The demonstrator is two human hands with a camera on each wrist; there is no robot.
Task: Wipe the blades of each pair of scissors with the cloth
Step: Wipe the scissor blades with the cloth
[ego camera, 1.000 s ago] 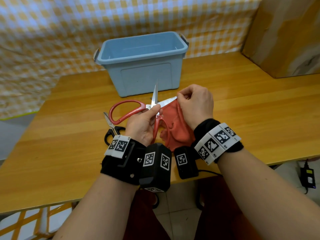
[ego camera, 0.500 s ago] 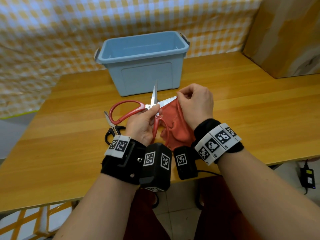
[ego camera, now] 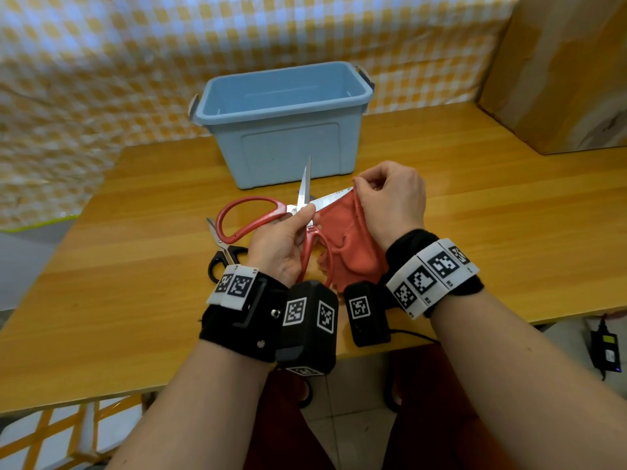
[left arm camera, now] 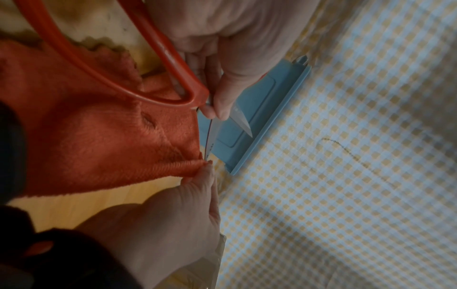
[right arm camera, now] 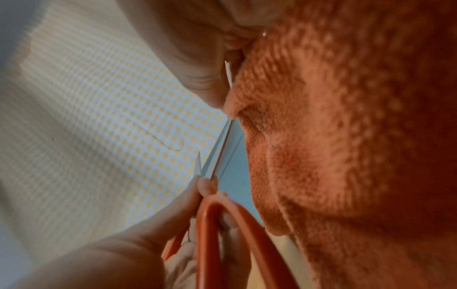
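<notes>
Red-handled scissors [ego camera: 258, 215] are held spread above the wooden table [ego camera: 135, 266], one blade pointing up, the other to the right. My left hand [ego camera: 288, 235] pinches them at the pivot. The orange-red cloth [ego camera: 342, 239] is folded over the right-pointing blade near its tip, pinched there by my right hand [ego camera: 386, 198]. In the left wrist view the cloth [left arm camera: 99, 140] hangs below the red handle [left arm camera: 158, 64]. In the right wrist view the blade edge [right arm camera: 223, 144] runs out from under the cloth [right arm camera: 346, 136]. Black-handled scissors [ego camera: 224, 256] lie flat on the table, left of my left wrist.
A blue plastic bin [ego camera: 285, 120] stands just behind the hands. A brown cardboard box [ego camera: 559, 69] sits at the back right. A yellow checked sheet [ego camera: 101, 69] covers the wall. A black charger [ego camera: 607, 347] lies on the floor at right.
My right hand with the cloth has stayed near the tip of the right-pointing blade, barely shifting. The left hand and the scissors hold the same pose.
</notes>
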